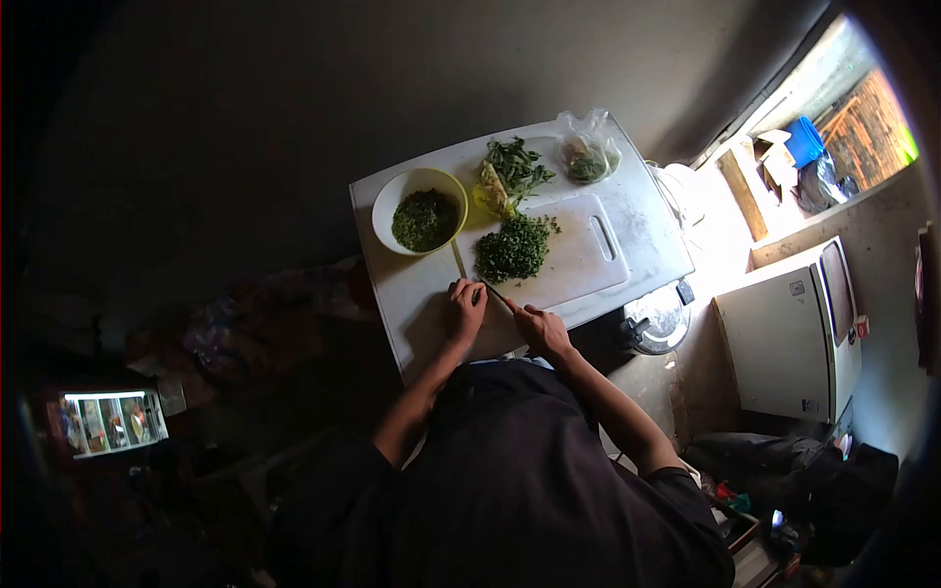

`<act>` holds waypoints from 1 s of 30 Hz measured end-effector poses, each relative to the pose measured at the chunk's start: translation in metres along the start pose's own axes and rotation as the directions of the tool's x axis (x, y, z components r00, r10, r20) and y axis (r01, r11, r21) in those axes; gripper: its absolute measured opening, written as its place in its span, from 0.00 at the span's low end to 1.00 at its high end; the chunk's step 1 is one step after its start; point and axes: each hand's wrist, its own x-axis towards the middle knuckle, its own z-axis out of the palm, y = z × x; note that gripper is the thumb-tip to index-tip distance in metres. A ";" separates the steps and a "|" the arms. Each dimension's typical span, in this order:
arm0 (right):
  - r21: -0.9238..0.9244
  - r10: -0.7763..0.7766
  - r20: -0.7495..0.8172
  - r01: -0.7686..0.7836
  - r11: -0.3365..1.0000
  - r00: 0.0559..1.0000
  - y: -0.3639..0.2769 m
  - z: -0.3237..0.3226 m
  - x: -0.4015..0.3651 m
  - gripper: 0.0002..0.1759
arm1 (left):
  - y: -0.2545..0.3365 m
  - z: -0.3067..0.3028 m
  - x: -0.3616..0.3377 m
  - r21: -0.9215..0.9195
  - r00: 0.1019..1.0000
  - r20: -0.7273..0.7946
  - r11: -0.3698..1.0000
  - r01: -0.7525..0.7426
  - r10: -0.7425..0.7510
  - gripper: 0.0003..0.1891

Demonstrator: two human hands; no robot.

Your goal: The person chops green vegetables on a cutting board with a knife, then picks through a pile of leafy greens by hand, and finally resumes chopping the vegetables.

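My right hand (pixel 542 329) grips a knife (pixel 498 294) by its handle, with the blade pointing left toward my other hand. The fingers of my left hand (pixel 468 308) are curled closed beside the blade tip, at the near left corner of a white cutting board (pixel 578 269); a small dark patch shows between them, too small to name. Just beyond both hands lies a heap of chopped green leaves (pixel 513 248) on the board. To the left stands a white bowl (pixel 385 211) holding more chopped greens (pixel 424 220).
Behind the board are uncut leafy stems (pixel 521 169), a yellowish wrapped bundle (pixel 493 191) and a clear plastic bag (pixel 588 152) with greens. All stand on a white table (pixel 647 230). A lidded pot (pixel 657 326) is beside its right edge, and a small fridge (pixel 779 338) stands farther right.
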 end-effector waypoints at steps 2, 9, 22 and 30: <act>-0.003 0.003 0.008 -0.003 1.000 1.000 0.007 -0.003 -0.003 0.34 | 0.000 -0.001 0.000 0.029 1.000 0.015 1.000 0.010 -0.010 0.04; -0.028 0.040 -0.014 -0.041 0.999 0.999 0.011 0.000 -0.006 0.32 | 0.002 -0.004 0.003 0.027 0.998 0.057 0.999 0.023 -0.024 0.03; 0.058 0.067 -0.045 -0.064 0.996 0.997 0.001 0.007 -0.022 0.33 | 0.006 -0.008 0.001 0.000 0.993 0.063 0.995 0.104 -0.104 0.05; 0.048 0.020 -0.031 -0.018 0.999 0.999 0.001 0.004 -0.021 0.35 | 0.006 -0.012 0.004 0.060 0.994 0.110 0.998 0.003 -0.009 0.03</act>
